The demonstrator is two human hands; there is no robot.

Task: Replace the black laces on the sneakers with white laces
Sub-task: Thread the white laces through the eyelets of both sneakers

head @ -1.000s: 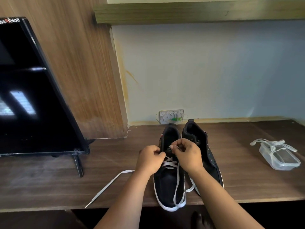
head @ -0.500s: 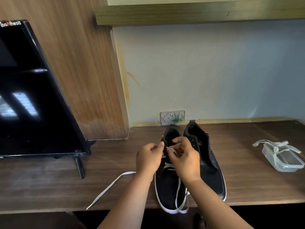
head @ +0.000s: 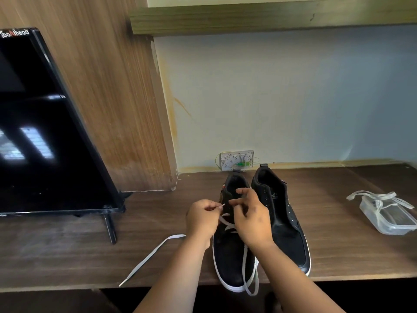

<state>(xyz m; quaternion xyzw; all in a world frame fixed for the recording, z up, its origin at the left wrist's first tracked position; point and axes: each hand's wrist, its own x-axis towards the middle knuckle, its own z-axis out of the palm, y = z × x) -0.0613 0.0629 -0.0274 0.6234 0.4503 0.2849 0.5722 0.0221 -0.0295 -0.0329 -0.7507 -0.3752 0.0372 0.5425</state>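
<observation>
Two black sneakers with white soles stand side by side on the wooden desk (head: 67, 251). The left sneaker (head: 230, 256) carries a white lace (head: 248, 276) crossed through its lower eyelets; one end trails left over the desk, a loop hangs past the toe. My left hand (head: 203, 220) pinches the lace tip beside the upper eyelets. My right hand (head: 252, 220) hovers over the tongue with curled fingers, touching the shoe's eyelet edge. The right sneaker (head: 284, 224) has no lace.
A clear plastic container (head: 388, 220) with another white lace (head: 374, 197) draped over it sits at the right. A black monitor (head: 45, 132) on a stand fills the left. A white wall socket (head: 237, 160) sits behind the shoes.
My hands have drawn slightly apart; the left hand now holds the lace tip clear of the shoe, where earlier both hands met over the eyelets.
</observation>
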